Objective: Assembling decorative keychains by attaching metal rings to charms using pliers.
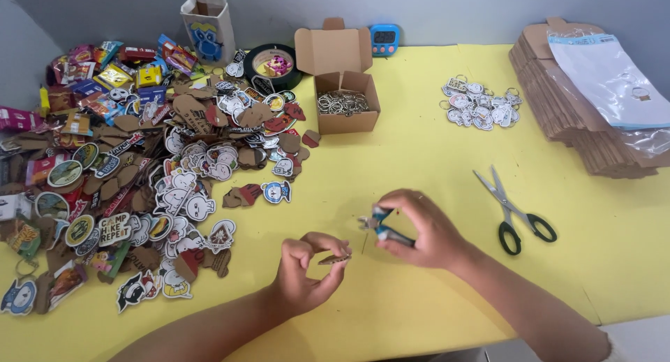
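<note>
Pinching a charm (333,259), left hand (303,272); right hand (422,229) grips pliers (380,227), seemingly.

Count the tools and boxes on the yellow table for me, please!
Scissors: 1
Pliers, held in the right hand: 1
Open cardboard box of metal rings: 1
Tape roll: 1
Blue timer: 1
Total: 5

We have a single view, worn on the head, and we look steeply down and forward across the yellow table (419,145) toward the grey wall (453,9) along the top of the frame. We sit close: both forearms enter from the bottom edge, and the left hand (303,275) and right hand (422,229) meet just below the frame's centre. No second view shares the scene.
</note>
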